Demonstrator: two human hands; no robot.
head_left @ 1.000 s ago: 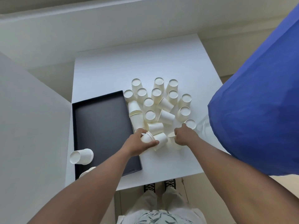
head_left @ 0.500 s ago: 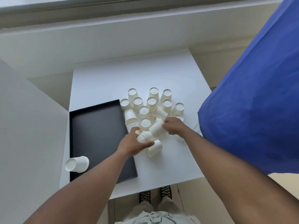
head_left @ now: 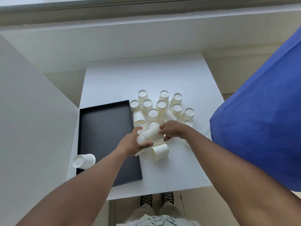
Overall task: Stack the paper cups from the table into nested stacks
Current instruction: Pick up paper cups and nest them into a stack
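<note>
Two nested cups [head_left: 149,135] are being held on their side in the air between both hands, just above the surface [head_left: 179,168]. The left hand [head_left: 130,144] is curling its fingers and thumb round the inner cup's closed end; the right hand [head_left: 173,130] is pinching the outer cup at its far end, likely pushing the two together so they seat fully. Holding them sideways is letting each hand brace one end.

Just under the hands, toward the person, one loose cup [head_left: 160,151] is lying tipped over, and another cup edge is peeking out below the left hand, unclear how it lies. Beyond the hands a cluster of upside-down cups [head_left: 160,106] is waiting, most standing apart, a few leaning or already part-nested; probably next in line.

Left of the left hand a black tray [head_left: 104,128] is sitting bare, probably meant for finished stacks. One more cup on its side [head_left: 83,161] is lying at the tray's near left edge, well apart from the hands. A blue cloth shape [head_left: 260,119] is filling the space right of the right arm.
</note>
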